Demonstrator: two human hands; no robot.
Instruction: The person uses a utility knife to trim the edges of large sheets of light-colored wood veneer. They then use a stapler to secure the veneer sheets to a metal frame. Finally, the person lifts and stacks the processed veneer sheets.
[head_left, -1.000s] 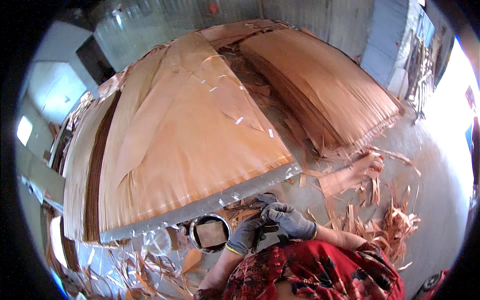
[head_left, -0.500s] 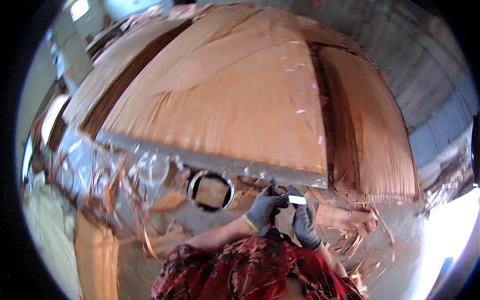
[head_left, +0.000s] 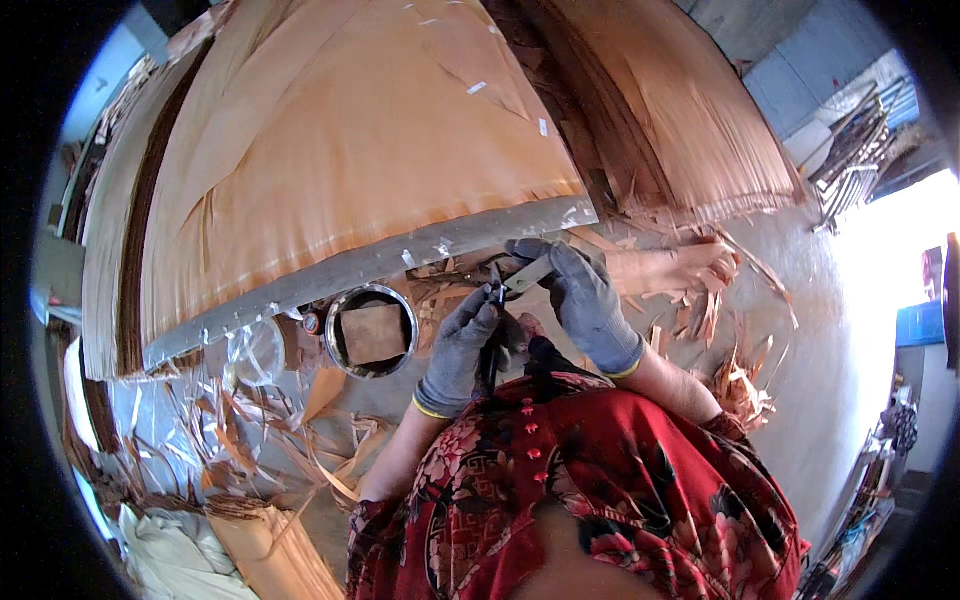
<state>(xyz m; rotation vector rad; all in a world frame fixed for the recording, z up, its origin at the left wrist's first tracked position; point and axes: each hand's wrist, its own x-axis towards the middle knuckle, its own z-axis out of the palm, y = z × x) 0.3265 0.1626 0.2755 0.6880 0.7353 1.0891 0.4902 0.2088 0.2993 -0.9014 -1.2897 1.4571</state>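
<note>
Both my hands wear grey gloves with yellow cuffs and meet in front of my body. My right hand [head_left: 592, 312] is closed, pinching a flat, pale, blade-like strip [head_left: 528, 276] between thumb and fingers. Close by, my left hand [head_left: 458, 348] is closed around a slim dark tool [head_left: 500, 290], its kind partly hidden by the fingers. The strip's end reaches the tool; I cannot tell whether they are joined. Just beyond the hands lies the metal edge [head_left: 440, 240] under a large stack of thin wood veneer sheets [head_left: 390, 160], with small white pieces on top.
A round metal-rimmed container [head_left: 411, 352] with a wooden block [head_left: 372, 335] inside stands left of my hands. A second veneer stack [head_left: 670, 110] is at the far right. Veneer scraps [head_left: 225, 420] litter the floor. Pale cloth [head_left: 170, 555] lies lower left.
My view has swung down and to the right. The strip, a bright white shape between both hands before, is now tilted in my right hand, and my hands are slightly farther apart.
</note>
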